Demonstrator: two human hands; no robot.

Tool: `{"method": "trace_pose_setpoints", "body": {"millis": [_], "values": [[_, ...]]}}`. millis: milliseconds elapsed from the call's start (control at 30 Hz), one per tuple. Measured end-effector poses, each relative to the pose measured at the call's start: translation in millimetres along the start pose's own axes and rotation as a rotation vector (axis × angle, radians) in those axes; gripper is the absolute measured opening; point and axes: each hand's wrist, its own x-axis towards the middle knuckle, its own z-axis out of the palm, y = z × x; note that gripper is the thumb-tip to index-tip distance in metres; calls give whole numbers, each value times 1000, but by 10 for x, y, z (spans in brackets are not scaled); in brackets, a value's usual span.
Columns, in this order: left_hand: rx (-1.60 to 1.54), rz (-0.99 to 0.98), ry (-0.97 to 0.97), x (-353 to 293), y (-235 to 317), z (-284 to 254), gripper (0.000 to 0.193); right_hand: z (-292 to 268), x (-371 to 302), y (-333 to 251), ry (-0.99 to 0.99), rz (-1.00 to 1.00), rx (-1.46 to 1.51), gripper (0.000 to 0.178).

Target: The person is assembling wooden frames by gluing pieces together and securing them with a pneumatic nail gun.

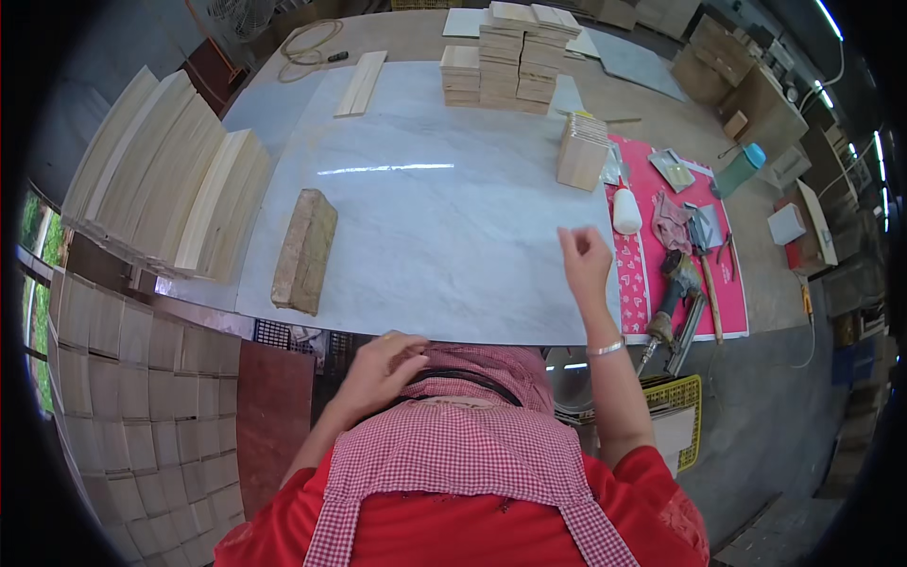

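Note:
Near the front right of the marble-patterned board (425,236), my right hand (587,262) is raised with its fingers curled inward and nothing visible in them. The white glue bottle (625,210) with a red tip stands closest to it, on the right. My left hand (389,367) hovers by my lap at the board's front edge, palm down, fingers loosely bent and apart, holding nothing. A worn wooden block (305,250) lies on the board to the left. Beyond my right hand stands a bundle of thin wooden pieces (583,151).
Tall stacks of wooden boards (161,180) flank the left side. More wood pieces (515,59) are piled at the back, beside two loose strips (361,83). On a pink mat (652,170) lie a nail gun (675,293), a cloth (670,223) and a teal-lidded bottle (742,168).

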Motion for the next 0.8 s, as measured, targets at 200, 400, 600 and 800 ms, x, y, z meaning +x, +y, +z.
{"method": "trace_pose_setpoints", "body": {"millis": [200,400,600,800], "values": [[-188,-64,-129,326,69,155,28,-72,1083,-18,885,-228,-304,97],[-204,-127,-60,556,-35,71,29,67,1597,-117,1021,20,-409,113],[-224,-70,-55,730,-156,66,30,140,1693,-160,982,74,-366,109],[-222,-51,-58,880,-134,-4,31,6,1720,11,1052,-112,-306,105]]}}
